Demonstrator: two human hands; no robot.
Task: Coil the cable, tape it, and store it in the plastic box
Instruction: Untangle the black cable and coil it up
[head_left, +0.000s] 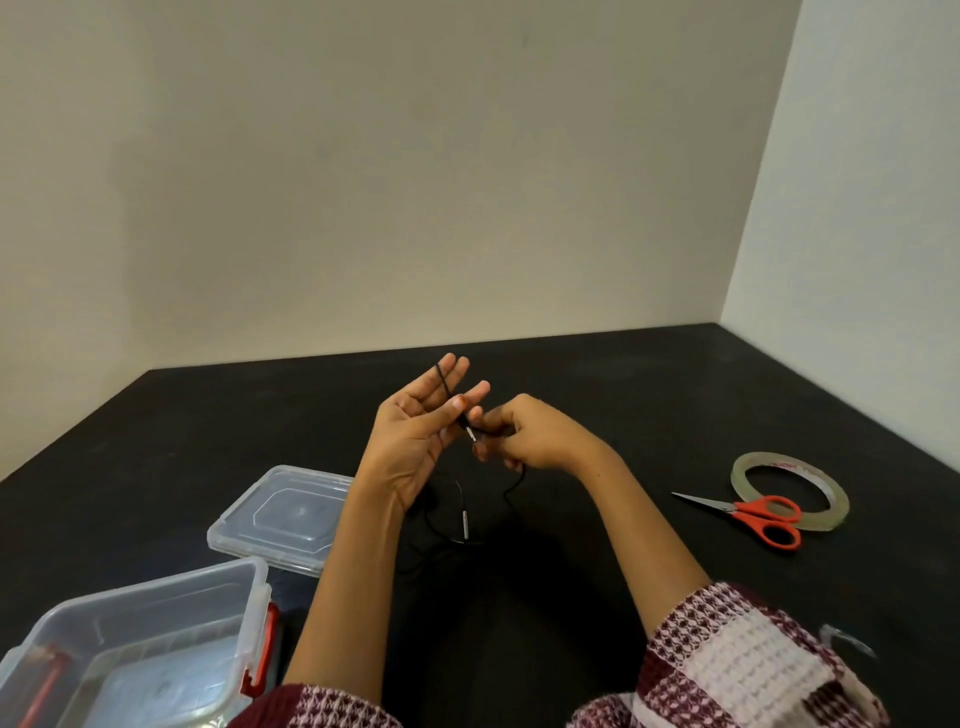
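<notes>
A thin black cable (445, 385) runs over the fingers of my left hand (421, 431), which is raised palm up with fingers spread; its thumb pins the cable near the metal plug. My right hand (524, 434) pinches the cable just right of the plug, fingers curled. The rest of the cable (460, 512), with a small white inline piece, lies loose on the black table below my hands. The clear plastic box (156, 613) with red clips stands open at the lower left. A roll of clear tape (789, 491) lies at the right.
The box's clear lid (283, 519) lies flat on the black table (623, 395), behind the box. Red-handled scissors (753, 514) rest against the tape roll. A small clear strip (847, 642) lies near my right sleeve. Beige walls close the table's far and right edges.
</notes>
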